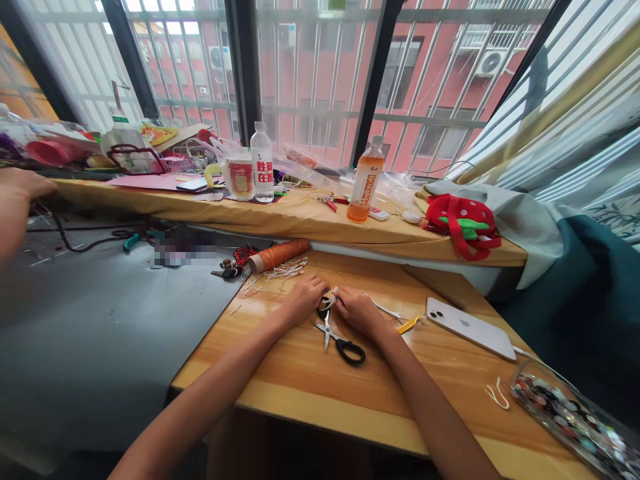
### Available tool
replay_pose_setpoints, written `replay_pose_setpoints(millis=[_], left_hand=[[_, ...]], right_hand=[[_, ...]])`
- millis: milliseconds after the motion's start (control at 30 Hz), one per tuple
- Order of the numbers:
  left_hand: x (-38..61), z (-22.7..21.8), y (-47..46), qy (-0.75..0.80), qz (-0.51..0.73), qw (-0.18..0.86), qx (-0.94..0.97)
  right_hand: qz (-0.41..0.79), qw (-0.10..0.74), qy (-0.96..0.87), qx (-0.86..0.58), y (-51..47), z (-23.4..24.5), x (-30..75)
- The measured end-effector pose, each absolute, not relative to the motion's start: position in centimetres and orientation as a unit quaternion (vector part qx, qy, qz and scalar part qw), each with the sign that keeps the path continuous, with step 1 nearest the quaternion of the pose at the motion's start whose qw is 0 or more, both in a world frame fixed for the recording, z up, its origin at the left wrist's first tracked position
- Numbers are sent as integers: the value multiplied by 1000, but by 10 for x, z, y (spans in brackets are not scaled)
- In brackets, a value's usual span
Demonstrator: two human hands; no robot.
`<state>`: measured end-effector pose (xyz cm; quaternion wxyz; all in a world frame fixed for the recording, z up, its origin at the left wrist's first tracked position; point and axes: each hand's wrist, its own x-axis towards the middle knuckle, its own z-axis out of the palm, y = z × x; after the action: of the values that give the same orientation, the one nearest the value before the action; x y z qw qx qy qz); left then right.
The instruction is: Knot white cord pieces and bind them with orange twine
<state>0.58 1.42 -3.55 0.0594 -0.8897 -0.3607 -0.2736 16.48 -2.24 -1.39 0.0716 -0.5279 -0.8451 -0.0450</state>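
Over the wooden table, my left hand (306, 297) and my right hand (358, 309) are close together, fingers closed on a white cord (335, 293). A small orange bit shows on the cord between them, too small to make out. White cord (384, 306) also trails out to the right of my right hand. Just below my hands lies a pair of black-handled scissors (327, 331), blades apart, one handle partly under the cord and my left hand. Loose cut cords (286, 272) lie beyond my left hand, beside a spool of orange thread (280, 255).
A white phone (470, 328) with a cable, a short cord piece (497, 393) and a clear box of beads (570, 413) are on the right. Bottles (367, 180) and a red bag (465, 223) stand on the ledge. Another person's hand (25, 187) is at far left.
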Motion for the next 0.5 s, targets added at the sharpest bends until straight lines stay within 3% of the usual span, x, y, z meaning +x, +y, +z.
replay_pose_setpoints(millis=[500], left_hand=[[7,-36,14,-410,-315,-27,-856]], right_hand=[[50,203,-846,-490,-15,-29,158]])
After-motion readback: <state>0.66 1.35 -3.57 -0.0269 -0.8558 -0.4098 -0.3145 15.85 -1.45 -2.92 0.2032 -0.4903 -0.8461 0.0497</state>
